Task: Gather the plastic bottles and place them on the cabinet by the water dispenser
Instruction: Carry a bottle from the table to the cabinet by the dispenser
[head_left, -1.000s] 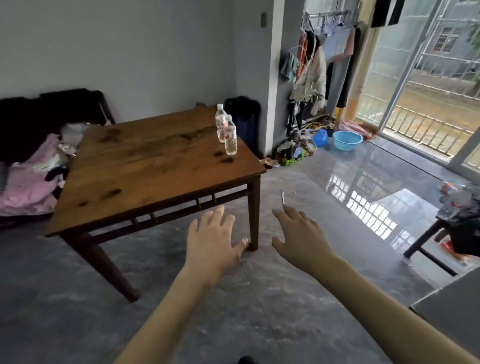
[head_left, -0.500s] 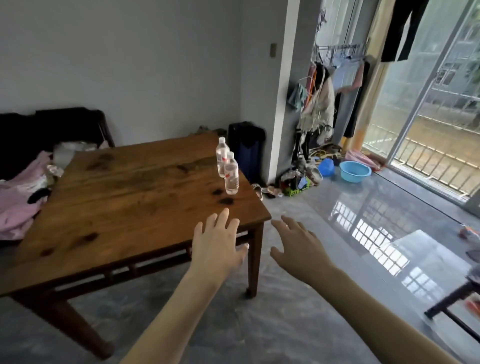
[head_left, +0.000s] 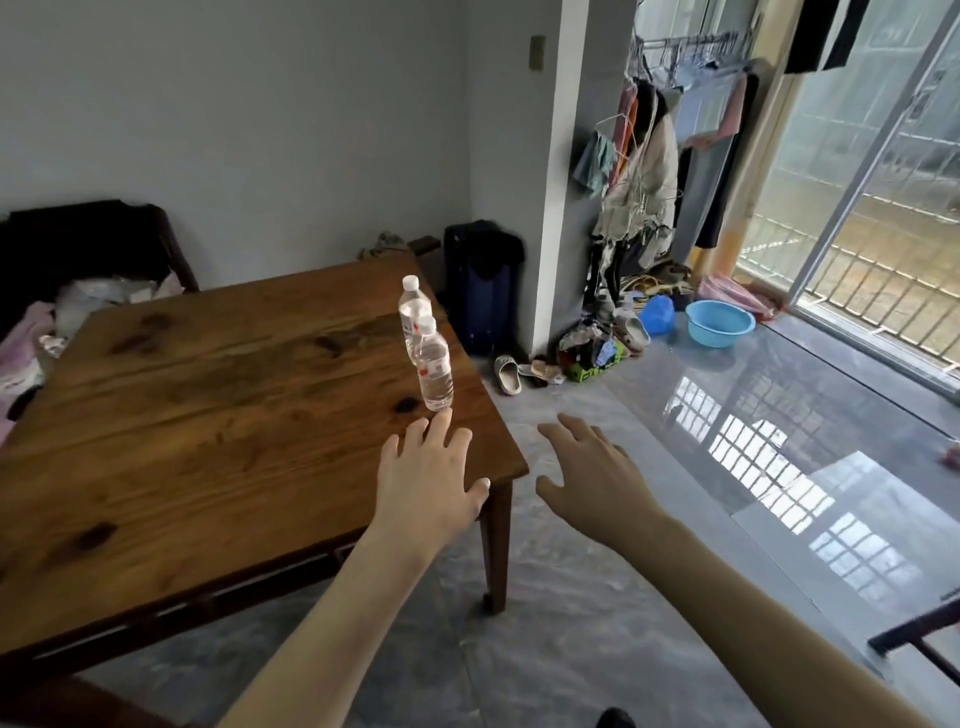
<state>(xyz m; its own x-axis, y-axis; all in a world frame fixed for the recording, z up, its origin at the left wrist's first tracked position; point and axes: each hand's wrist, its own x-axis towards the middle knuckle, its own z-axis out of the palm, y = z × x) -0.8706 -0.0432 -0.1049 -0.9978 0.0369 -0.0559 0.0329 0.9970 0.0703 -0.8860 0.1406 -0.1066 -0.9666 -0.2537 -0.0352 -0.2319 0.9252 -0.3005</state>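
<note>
Two clear plastic bottles stand upright near the right edge of the wooden table (head_left: 208, 415): near bottle (head_left: 435, 366), far bottle (head_left: 414, 312) partly hidden behind it. Both have white caps and white labels with red marks; print too small to read. Contents look clear; fill level hard to judge. Left hand (head_left: 428, 483) flat, fingers spread, empty, above the table just short of the near bottle. Right hand (head_left: 597, 483) open, empty, over the floor. Blue basin (head_left: 719, 323) by the glass door, nothing seen inside. Cabinet and dispenser out of frame

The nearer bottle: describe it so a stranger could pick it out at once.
Find the wooden table. Two clear plastic bottles stand near its right edge. The nearer bottle is just beyond the left hand, partly overlapping the farther bottle behind it.
</note>
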